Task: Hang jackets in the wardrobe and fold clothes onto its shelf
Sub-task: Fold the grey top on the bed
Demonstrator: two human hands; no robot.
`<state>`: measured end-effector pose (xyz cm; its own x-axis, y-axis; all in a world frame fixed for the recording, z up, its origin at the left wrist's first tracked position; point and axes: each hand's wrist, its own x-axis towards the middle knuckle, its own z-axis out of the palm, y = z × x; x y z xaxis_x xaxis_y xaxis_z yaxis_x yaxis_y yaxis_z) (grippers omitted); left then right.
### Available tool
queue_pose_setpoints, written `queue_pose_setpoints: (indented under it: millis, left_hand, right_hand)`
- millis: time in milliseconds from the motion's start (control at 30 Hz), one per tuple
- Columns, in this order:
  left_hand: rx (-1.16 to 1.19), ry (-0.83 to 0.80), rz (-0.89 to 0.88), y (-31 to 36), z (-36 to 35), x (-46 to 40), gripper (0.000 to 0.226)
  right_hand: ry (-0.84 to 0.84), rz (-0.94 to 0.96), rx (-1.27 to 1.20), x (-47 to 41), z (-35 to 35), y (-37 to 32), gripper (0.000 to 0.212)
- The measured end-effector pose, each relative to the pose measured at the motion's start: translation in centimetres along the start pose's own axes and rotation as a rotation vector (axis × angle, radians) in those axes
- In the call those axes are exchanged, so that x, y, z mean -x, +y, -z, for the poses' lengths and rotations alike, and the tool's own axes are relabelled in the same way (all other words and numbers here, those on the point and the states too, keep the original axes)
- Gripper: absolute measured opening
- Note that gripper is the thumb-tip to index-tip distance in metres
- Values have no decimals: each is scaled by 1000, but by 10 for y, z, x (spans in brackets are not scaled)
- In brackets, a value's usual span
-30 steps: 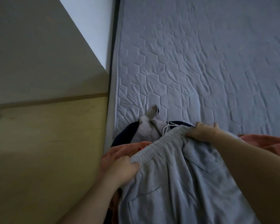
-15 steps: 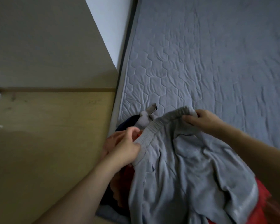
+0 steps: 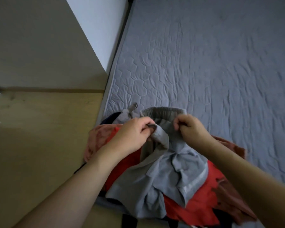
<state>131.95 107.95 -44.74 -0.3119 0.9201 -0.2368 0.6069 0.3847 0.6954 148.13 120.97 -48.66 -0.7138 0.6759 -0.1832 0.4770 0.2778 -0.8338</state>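
Both hands pinch the elastic waistband [image 3: 163, 112] of the grey shorts [image 3: 164, 171]: the left hand [image 3: 133, 134] has its fingers curled round the band's left end, the right hand [image 3: 190, 129] has fingers and thumb closed on cloth just under the band's right end. Between them the band arches up and gapes open, so the hold looks sure but the cloth is not taut.

Below the hands the shorts sag in loose folds over the pile [image 3: 196, 206] of red and rust-coloured clothes, which lies at the near corner of the bed [image 3: 204, 63]. Another grey garment and something dark peek out of the pile just left of the band.

By the look of it the shorts are light, limp jersey: no stiffness, nothing to break, little chance of slipping from a pinch. They will droop and bunch wherever unsupported, and a leg may drag a neighbour off the pile. The band is the firmest part, so its two ends are the sensible hold; spreading the hands should straighten it for folding.

Left of the bed stand pale wooden panels [image 3: 39, 145], possibly the wardrobe; no shelf shows.
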Motion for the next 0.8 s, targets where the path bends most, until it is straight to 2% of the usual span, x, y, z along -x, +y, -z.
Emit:
queue_pose_setpoints:
  millis: [67,167,267,333,433,467,500,567,600,667,733,800]
  left_hand:
    - [-36,44,6,19,-16,-5,6]
    - [-16,129,75,41,-31,-12,19]
    - [2,148,133,57,-37,-19,27]
    - [18,124,126,64,-39,-22,27]
    - [57,0,81,64,-39,-22,18]
    - [33,-83,97,60,-38,-21,8]
    - [-47,-168,131,53,-38,-21,16]
    - [-329,-333,206,34,-36,-18,47]
    - [-401,-362,244,24,-37,-16,54]
    - [-392,-291,301,9,-33,-13,49]
    - [-450,-84,251,-4,-21,-7,34]
    - [-426,86,219,-8,0,3,36]
  right_hand:
    - [-38,-14,-16,16,18,2,38]
    - [-118,26,25,39,43,8,20]
    - [-116,61,217,54,53,16,54]
    - [-29,76,296,57,54,17,53]
    - [79,128,274,56,52,14,16]
    - [70,133,202,55,50,12,11]
    - [55,128,109,55,46,10,13]
    - [58,105,-60,55,38,2,21]
    - [75,101,-113,56,34,-5,24]
    - [96,101,-185,59,23,-16,23]
    - [106,114,-224,65,15,-28,18]
    - [97,136,-253,69,10,-45,19]
